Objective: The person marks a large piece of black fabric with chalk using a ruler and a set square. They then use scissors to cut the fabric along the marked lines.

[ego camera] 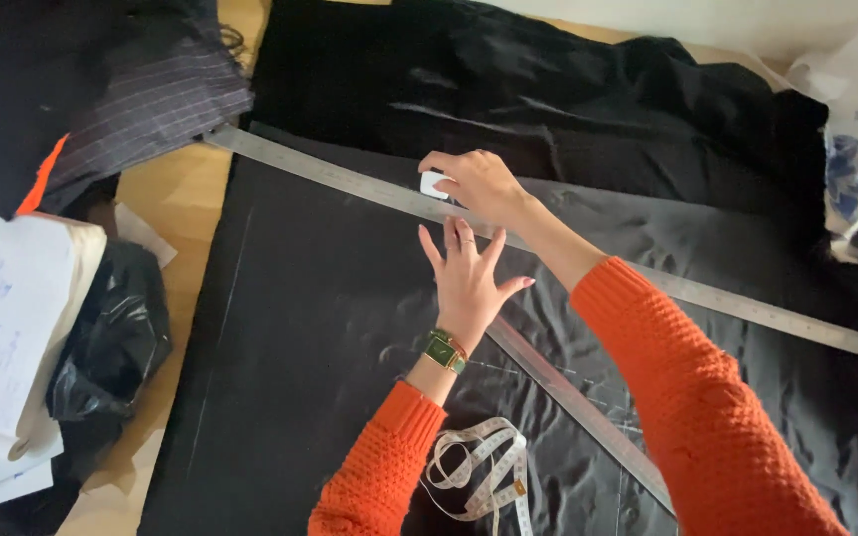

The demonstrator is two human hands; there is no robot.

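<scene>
Black cloth (330, 328) lies flat on a wooden worktop (176, 203) under a long metal ruler (350, 182). Faint chalk lines already run near its left edge; more marking seems left. Left hand (466, 278) presses spread below the ruler; right hand (479, 184) pinches white chalk (432, 184) at it. Papers (2, 328) sit left of the cloth.

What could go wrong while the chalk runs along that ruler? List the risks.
1. The left hand presses the long metal ruler at one spot only; its free ends could pivot and skew the line.
2. The black fabric looks shiny and wrinkled, so it may creep under the white chalk held by the right hand.
3. The tape measure lies loose by the left sleeve and could get dragged.
</scene>
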